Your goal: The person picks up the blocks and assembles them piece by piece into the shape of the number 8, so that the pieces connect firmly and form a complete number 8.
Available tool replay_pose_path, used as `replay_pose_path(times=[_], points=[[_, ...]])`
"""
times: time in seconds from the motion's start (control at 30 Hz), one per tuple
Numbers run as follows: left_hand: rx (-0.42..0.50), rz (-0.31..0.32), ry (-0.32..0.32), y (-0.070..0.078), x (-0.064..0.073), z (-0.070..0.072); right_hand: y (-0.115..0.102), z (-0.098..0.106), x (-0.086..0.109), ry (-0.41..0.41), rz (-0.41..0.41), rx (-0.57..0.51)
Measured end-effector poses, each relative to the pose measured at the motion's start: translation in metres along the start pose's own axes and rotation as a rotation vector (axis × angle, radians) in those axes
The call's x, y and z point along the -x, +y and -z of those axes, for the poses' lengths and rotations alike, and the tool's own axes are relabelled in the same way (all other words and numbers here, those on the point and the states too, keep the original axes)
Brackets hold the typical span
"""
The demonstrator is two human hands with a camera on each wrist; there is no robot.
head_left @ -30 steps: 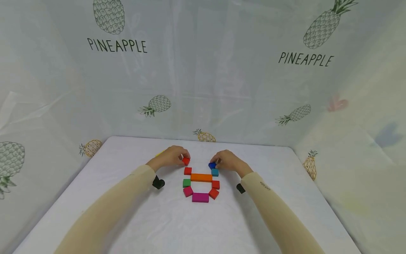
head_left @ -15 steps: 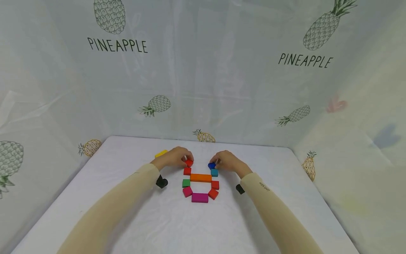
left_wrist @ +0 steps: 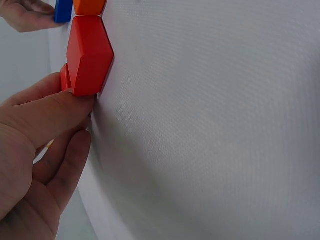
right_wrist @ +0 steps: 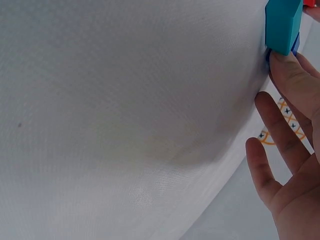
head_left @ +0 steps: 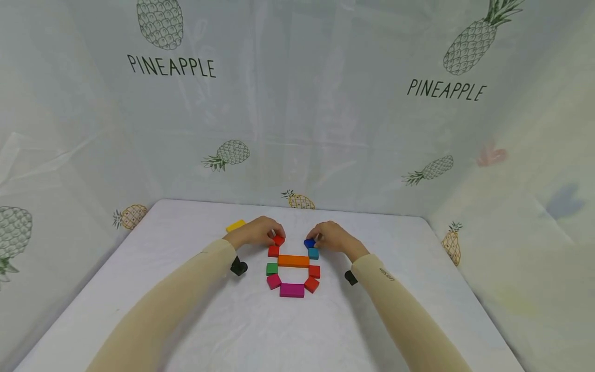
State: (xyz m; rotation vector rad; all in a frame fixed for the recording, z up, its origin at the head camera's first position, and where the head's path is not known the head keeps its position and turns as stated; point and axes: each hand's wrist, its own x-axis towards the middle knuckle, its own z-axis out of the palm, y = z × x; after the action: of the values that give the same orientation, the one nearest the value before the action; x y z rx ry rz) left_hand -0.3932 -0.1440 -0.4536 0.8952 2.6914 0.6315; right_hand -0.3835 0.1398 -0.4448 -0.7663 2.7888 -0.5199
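My left hand [head_left: 258, 230] pinches a red block [head_left: 279, 241] at the top left of a ring of coloured blocks. Just below it lies another red block [head_left: 273, 251], which looks large in the left wrist view [left_wrist: 90, 55] and hides most of the pinched one. On the other side, my right hand [head_left: 333, 236] grips a blue block [head_left: 309, 243] between thumb and finger. A teal block [head_left: 313, 253] sits directly below the blue one and partly covers it in the right wrist view. An orange bar [head_left: 294, 261] lies between the two columns.
Under the bar, a green block [head_left: 271, 268] and a red one [head_left: 314, 272] form the sides. Tilted pink [head_left: 274, 281] and red [head_left: 312, 284] blocks flank a magenta bar [head_left: 292, 290] at the bottom. A yellow block [head_left: 235, 226] lies behind my left wrist on the white table [head_left: 297, 341].
My left hand has moved right and slightly toward me, bringing its red block down to the red block below. The yellow block shows more fully now. My right hand has stayed nearly still.
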Motion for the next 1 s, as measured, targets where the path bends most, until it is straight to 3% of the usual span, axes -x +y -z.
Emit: replay_pose_path(times=[0.3, 1.0], points=[[0.006, -0.029, -0.02, -0.0021, 0.0025, 0.0033, 0.0005, 0.0005, 0.0003, 0.008, 0.044, 0.021], [-0.008, -0.075, -0.034, -0.0063, 0.0001, 0.004, -0.0001, -0.0005, -0.0004, 0.006, 0.018, 0.011]])
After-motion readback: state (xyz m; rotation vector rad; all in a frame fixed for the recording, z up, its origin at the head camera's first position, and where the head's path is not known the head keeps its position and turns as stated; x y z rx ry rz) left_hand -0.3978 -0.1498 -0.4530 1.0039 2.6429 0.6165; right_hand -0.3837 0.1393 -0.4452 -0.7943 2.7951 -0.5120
